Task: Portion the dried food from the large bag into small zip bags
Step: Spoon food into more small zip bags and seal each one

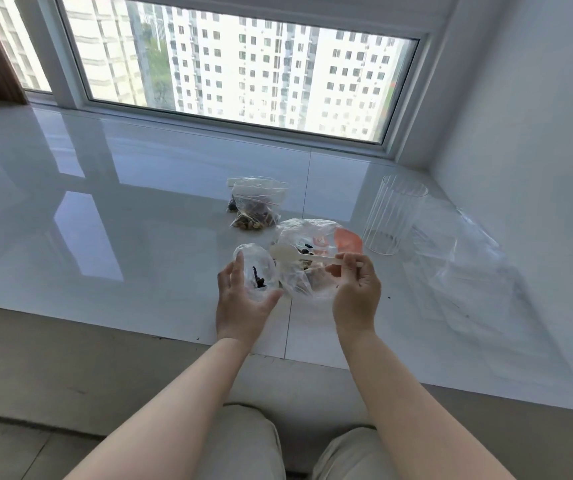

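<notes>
Just past the sill's near edge, the left hand (243,299) cupped a small bag (255,270) holding a few dark bits, while the right hand (356,289) pinched a pale spoon (299,255) over the large bag (312,251) beside it. Beyond lay two filled zip bags (255,206). A clear cup (390,214) and loose plastic (461,258) crowded the right; the white sill (105,202) ran open leftward.
</notes>
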